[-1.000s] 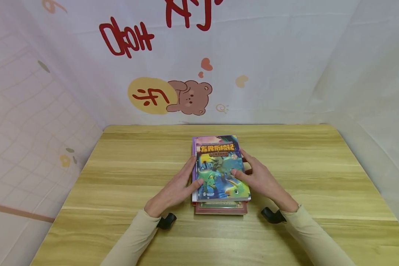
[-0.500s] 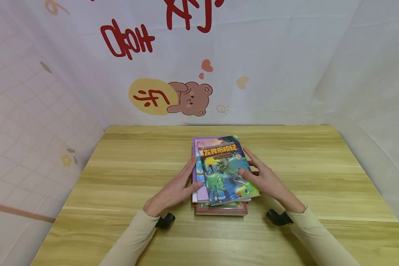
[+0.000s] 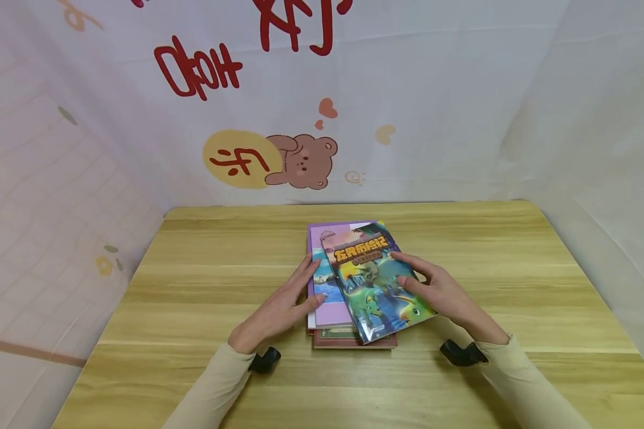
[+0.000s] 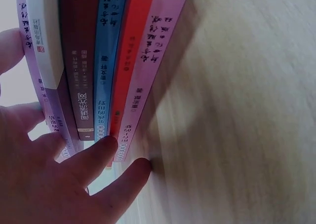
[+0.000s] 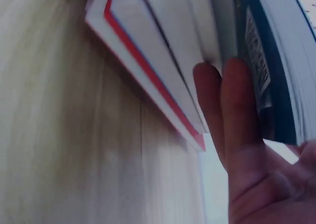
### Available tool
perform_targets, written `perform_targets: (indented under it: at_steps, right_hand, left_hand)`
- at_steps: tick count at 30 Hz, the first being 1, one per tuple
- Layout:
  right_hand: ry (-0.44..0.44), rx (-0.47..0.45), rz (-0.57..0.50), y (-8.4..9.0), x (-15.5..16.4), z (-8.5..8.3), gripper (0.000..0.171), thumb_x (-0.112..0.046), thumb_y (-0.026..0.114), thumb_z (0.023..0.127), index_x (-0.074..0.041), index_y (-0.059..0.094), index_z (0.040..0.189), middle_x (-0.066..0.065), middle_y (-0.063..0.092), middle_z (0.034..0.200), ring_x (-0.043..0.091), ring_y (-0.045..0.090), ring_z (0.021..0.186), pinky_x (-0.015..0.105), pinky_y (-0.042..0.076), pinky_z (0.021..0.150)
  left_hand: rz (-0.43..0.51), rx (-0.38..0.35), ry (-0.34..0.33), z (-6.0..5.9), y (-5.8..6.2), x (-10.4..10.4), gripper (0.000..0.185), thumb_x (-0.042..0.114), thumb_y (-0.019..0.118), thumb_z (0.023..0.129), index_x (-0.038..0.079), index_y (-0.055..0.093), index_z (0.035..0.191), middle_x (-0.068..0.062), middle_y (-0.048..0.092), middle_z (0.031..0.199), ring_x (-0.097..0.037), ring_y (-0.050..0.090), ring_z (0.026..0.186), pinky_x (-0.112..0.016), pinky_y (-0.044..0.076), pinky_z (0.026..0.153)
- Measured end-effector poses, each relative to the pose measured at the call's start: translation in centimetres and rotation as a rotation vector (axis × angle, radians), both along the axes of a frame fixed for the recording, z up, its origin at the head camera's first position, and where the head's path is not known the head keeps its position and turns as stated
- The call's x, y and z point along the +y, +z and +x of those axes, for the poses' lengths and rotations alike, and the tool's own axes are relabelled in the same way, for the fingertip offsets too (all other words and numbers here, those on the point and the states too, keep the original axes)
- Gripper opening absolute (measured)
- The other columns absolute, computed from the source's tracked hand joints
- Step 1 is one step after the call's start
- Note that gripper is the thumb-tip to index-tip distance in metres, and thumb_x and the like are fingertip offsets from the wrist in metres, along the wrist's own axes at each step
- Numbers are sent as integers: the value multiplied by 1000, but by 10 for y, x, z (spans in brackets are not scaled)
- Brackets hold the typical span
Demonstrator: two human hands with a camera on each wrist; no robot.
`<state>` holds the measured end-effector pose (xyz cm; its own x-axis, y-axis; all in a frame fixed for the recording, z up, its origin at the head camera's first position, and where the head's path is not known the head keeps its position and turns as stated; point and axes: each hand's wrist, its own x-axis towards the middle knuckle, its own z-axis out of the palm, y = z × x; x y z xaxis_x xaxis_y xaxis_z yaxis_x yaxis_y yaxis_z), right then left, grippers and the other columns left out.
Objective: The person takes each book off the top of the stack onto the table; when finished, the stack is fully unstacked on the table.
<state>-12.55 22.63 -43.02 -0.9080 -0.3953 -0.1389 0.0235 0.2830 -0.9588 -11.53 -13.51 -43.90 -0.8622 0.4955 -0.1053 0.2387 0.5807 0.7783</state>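
A wooden bench (image 3: 204, 286) carries a stack of books (image 3: 335, 333) at its middle. The top book (image 3: 378, 280), a dinosaur cover, lies skewed across the stack, pinched at its right edge by the right hand (image 3: 442, 292), thumb on the cover. The left hand (image 3: 276, 310) rests with relaxed fingers against the stack's left side.

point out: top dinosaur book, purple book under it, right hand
dinosaur book (image 3: 372, 280), head view, middle of its front cover
purple book (image 3: 327, 301), head view, bare cover left of the top book
right hand (image 3: 440, 292), head view, back of the hand

A wooden table (image 3: 204, 286) stands against a bear-printed backdrop (image 3: 300, 161).
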Motion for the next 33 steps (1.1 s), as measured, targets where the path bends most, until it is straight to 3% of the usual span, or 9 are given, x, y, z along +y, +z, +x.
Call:
perform_targets:
  at_steps: [4, 12, 18, 26, 30, 33]
  right_hand:
    - [-54, -17, -34, 4, 4, 7, 55, -26, 61, 106, -20, 46, 158, 21, 35, 162, 30, 73, 89, 41, 63, 72]
    - [-135, 60, -42, 14, 9, 20, 54, -27, 61, 106, -20, 47, 158, 14, 34, 165, 17, 66, 112, 29, 59, 82]
    - [-185, 79, -65, 22, 19, 30, 54, -26, 60, 107, -18, 45, 159, 15, 31, 167, 8, 63, 117, 28, 60, 84]
    - [-232, 88, -64, 32, 32, 39, 54, -29, 57, 108, -21, 43, 160, 17, 27, 168, 7, 62, 117, 27, 59, 86]
    - [-254, 128, -71, 37, 38, 42, 53, -25, 56, 109, -18, 43, 160, 15, 27, 169, 7, 52, 132, 19, 53, 93]
    - [-277, 149, -103, 40, 42, 43, 53, -21, 58, 108, -15, 45, 159, 10, 30, 168, 12, 35, 148, 13, 46, 99]
  left_hand:
    - [-1, 7, -4, 0, 0, 0, 79, 54, 53, 104, 34, 10, 167, 10, -6, 173, -27, 10, 158, -60, 27, 120]
    - [-28, 15, 9, 0, -4, 1, 79, 57, 50, 104, 36, 7, 167, 11, -6, 173, -27, 12, 157, -61, 28, 119]
    - [-28, 28, 4, 1, -7, 4, 80, 56, 49, 105, 32, 6, 168, 9, -6, 173, -23, 11, 158, -58, 27, 120]
    - [-15, 44, 2, 2, -5, 5, 79, 52, 49, 106, 29, 7, 168, 4, -4, 174, -25, 10, 158, -58, 24, 122]
    - [-26, 35, 6, 3, -4, 5, 79, 54, 49, 106, 31, 6, 168, 6, -6, 173, -22, 8, 158, -57, 24, 122]
    - [-30, 26, 9, 3, -4, 5, 79, 55, 48, 105, 32, 6, 167, 8, -7, 173, -20, 8, 158, -57, 23, 122]
